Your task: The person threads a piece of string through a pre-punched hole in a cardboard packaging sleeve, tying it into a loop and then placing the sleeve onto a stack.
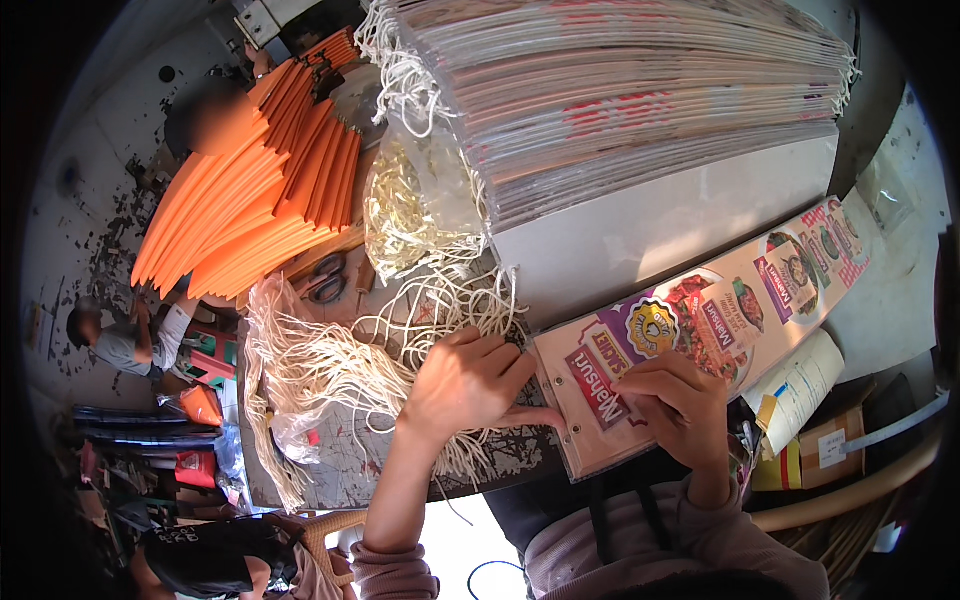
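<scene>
A long printed panel, with food pictures and metal eyelets along its left end, lies slanted across the table's front. My left hand is at that end, most fingers curled and one digit stretched to the edge by an eyelet. Over the panel's left part is my right hand, its fingers bent and drawn together just above the printed surface. Whatever either hand may pinch is too small or hidden. Loose white cords spread over the worn table left of my left hand, some passing behind my wrist.
A tall stack of similar panels with white cords fills the back. Left of it are a clear bag of gold-coloured pieces, scissors and fanned orange sheets. A cardboard box stands at right. Other people are at left.
</scene>
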The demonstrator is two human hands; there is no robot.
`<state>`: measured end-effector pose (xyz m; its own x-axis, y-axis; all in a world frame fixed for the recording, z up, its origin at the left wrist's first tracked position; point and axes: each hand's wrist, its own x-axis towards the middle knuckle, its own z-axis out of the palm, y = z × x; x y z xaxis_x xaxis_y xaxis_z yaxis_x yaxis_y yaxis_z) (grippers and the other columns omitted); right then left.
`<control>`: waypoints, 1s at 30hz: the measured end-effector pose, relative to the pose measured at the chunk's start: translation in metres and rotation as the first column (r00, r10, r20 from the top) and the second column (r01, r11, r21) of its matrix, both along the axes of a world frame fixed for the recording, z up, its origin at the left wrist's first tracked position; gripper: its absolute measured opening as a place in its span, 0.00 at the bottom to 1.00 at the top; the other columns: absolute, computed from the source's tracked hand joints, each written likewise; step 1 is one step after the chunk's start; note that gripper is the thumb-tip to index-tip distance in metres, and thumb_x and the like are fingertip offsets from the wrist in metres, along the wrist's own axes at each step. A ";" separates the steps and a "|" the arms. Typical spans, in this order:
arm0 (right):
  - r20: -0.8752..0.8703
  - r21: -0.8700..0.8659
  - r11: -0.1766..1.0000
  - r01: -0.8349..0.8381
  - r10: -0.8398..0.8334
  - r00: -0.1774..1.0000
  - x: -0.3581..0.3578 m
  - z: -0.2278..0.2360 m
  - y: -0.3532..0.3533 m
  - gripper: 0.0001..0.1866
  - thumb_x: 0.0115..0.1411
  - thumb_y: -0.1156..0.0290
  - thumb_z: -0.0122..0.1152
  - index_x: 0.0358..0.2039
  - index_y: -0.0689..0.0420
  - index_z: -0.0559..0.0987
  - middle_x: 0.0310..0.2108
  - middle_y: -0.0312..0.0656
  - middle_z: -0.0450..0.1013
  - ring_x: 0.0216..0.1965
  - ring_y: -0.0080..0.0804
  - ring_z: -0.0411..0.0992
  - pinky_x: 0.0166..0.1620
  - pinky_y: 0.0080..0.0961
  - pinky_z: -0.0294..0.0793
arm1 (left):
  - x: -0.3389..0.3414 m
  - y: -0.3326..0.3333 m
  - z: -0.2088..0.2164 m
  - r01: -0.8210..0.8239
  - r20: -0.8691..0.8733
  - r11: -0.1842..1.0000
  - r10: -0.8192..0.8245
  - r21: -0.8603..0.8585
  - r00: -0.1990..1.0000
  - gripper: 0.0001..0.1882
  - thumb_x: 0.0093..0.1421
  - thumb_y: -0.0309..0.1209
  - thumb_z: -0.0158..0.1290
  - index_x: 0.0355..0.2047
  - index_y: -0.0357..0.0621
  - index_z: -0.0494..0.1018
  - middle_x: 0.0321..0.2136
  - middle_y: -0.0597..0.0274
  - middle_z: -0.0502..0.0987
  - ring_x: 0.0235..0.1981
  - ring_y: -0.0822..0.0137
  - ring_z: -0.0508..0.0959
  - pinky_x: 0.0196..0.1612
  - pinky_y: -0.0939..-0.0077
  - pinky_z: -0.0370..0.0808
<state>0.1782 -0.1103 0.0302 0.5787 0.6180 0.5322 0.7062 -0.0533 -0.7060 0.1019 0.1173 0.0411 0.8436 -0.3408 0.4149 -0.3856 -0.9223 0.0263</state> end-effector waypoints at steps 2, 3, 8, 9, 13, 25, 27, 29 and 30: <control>0.006 0.011 1.000 0.018 -0.019 1.000 -0.001 0.000 0.001 0.13 0.44 0.85 0.61 0.32 0.58 0.78 0.28 0.41 0.73 0.27 0.34 0.72 0.29 0.25 0.72 | 0.000 0.000 -0.001 0.008 0.167 0.995 -0.024 0.097 0.986 0.30 0.39 0.64 0.55 0.11 0.49 0.65 0.08 0.71 0.60 0.11 0.74 0.66 0.17 0.79 0.62; 0.007 0.011 1.000 0.018 -0.018 1.000 -0.001 0.000 0.001 0.13 0.44 0.85 0.61 0.32 0.58 0.78 0.28 0.41 0.73 0.27 0.34 0.72 0.29 0.25 0.72 | 0.000 0.000 -0.001 0.002 0.200 0.990 -0.031 0.143 0.979 0.30 0.40 0.64 0.55 0.11 0.49 0.65 0.09 0.73 0.61 0.12 0.75 0.66 0.18 0.80 0.62; -0.035 0.168 0.982 0.091 -0.086 0.996 -0.007 0.009 0.004 0.14 0.42 0.85 0.62 0.32 0.62 0.78 0.30 0.43 0.73 0.27 0.34 0.72 0.29 0.25 0.72 | 0.000 -0.001 0.000 -0.019 0.301 0.981 -0.040 0.192 0.953 0.29 0.42 0.62 0.54 0.12 0.50 0.64 0.10 0.73 0.61 0.14 0.76 0.67 0.19 0.82 0.60; -0.032 0.171 0.981 0.096 -0.092 0.995 -0.006 0.011 0.003 0.14 0.42 0.85 0.62 0.32 0.62 0.78 0.30 0.43 0.73 0.27 0.34 0.72 0.29 0.25 0.72 | 0.000 -0.002 0.000 0.008 0.267 0.992 -0.042 0.129 0.963 0.26 0.44 0.58 0.55 0.13 0.48 0.65 0.10 0.72 0.62 0.14 0.75 0.67 0.19 0.80 0.61; 0.141 0.192 0.981 0.020 -0.047 0.989 0.001 0.022 0.004 0.16 0.40 0.85 0.62 0.34 0.62 0.78 0.30 0.43 0.73 0.27 0.34 0.72 0.29 0.25 0.71 | 0.003 -0.016 -0.006 0.130 0.082 0.891 -0.104 -0.435 0.991 0.16 0.52 0.39 0.58 0.16 0.42 0.70 0.14 0.65 0.69 0.17 0.68 0.72 0.21 0.74 0.67; 0.088 0.035 0.998 0.043 -0.046 0.995 0.005 0.026 0.013 0.18 0.41 0.86 0.60 0.36 0.58 0.77 0.32 0.41 0.71 0.31 0.36 0.72 0.32 0.25 0.73 | -0.004 -0.036 -0.003 -0.596 -0.526 0.037 -0.516 -0.802 0.676 0.10 0.62 0.29 0.47 0.38 0.32 0.69 0.28 0.56 0.76 0.31 0.69 0.79 0.33 0.80 0.77; 0.163 0.012 0.999 0.032 -0.034 0.986 0.004 0.025 0.013 0.19 0.41 0.86 0.60 0.37 0.59 0.77 0.34 0.42 0.70 0.34 0.37 0.72 0.33 0.25 0.73 | -0.007 -0.035 -0.002 -0.583 -0.501 0.003 -0.515 -0.813 0.696 0.10 0.61 0.29 0.49 0.37 0.33 0.70 0.27 0.57 0.77 0.30 0.71 0.79 0.33 0.82 0.77; 0.162 -0.027 1.000 0.003 0.002 0.987 0.003 0.028 0.013 0.20 0.41 0.84 0.61 0.38 0.59 0.76 0.35 0.43 0.69 0.35 0.39 0.71 0.34 0.27 0.73 | -0.011 -0.031 0.002 -0.616 -0.513 -0.014 -0.540 -0.787 0.668 0.10 0.61 0.28 0.49 0.37 0.32 0.70 0.27 0.58 0.77 0.30 0.71 0.79 0.33 0.82 0.77; 0.189 -0.037 0.999 -0.014 0.021 0.982 0.003 0.029 0.014 0.20 0.40 0.84 0.61 0.38 0.60 0.76 0.35 0.43 0.69 0.34 0.39 0.71 0.34 0.28 0.73 | -0.011 -0.028 0.006 -0.616 -0.509 -0.018 -0.544 -0.787 0.667 0.10 0.61 0.28 0.49 0.37 0.32 0.70 0.27 0.58 0.77 0.30 0.71 0.79 0.33 0.82 0.77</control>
<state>0.1812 -0.0959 0.0594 0.4582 0.6474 0.6090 0.8282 -0.0623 -0.5570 0.0907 0.0888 0.0474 0.9465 -0.1045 -0.3053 0.3221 0.2481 0.9136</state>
